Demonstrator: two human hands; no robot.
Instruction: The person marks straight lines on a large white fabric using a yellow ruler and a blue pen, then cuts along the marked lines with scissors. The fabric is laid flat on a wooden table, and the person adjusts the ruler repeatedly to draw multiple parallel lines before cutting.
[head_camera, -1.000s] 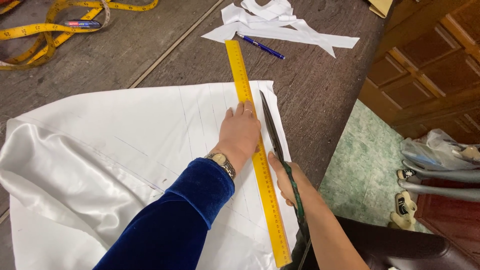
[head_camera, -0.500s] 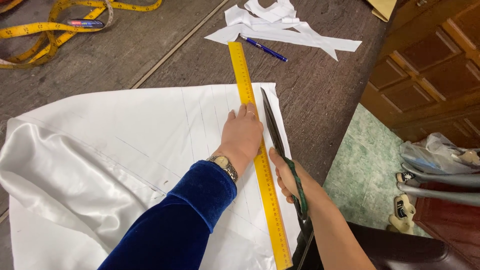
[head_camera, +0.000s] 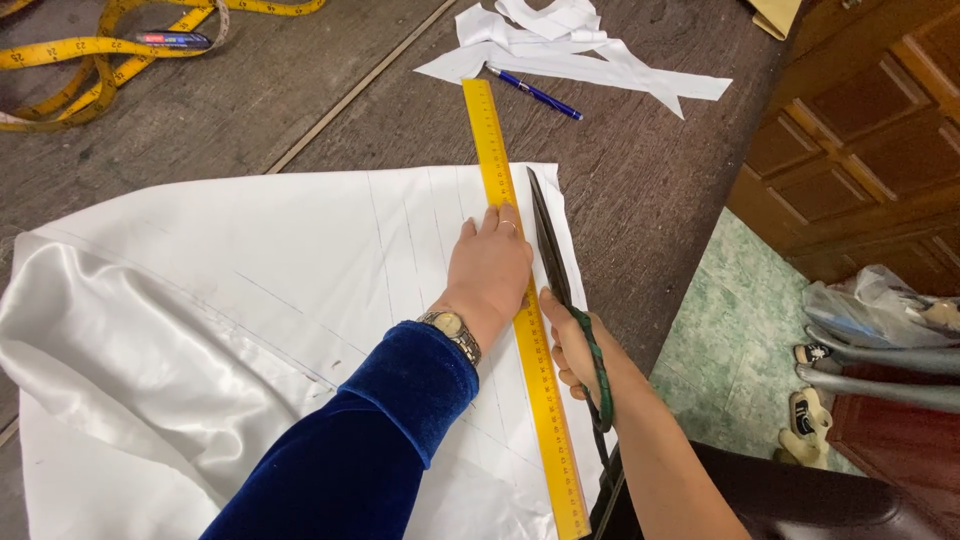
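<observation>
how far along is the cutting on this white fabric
Done: pencil lines are ruled on the white fabric, and cut white strips lie beyond it. In hand: the left hand presses the yellow ruler flat while the right hand holds the scissors along its right edge. Left: the blades point along the fabric's right margin; the several ruled lines left of the ruler look uncut.
</observation>
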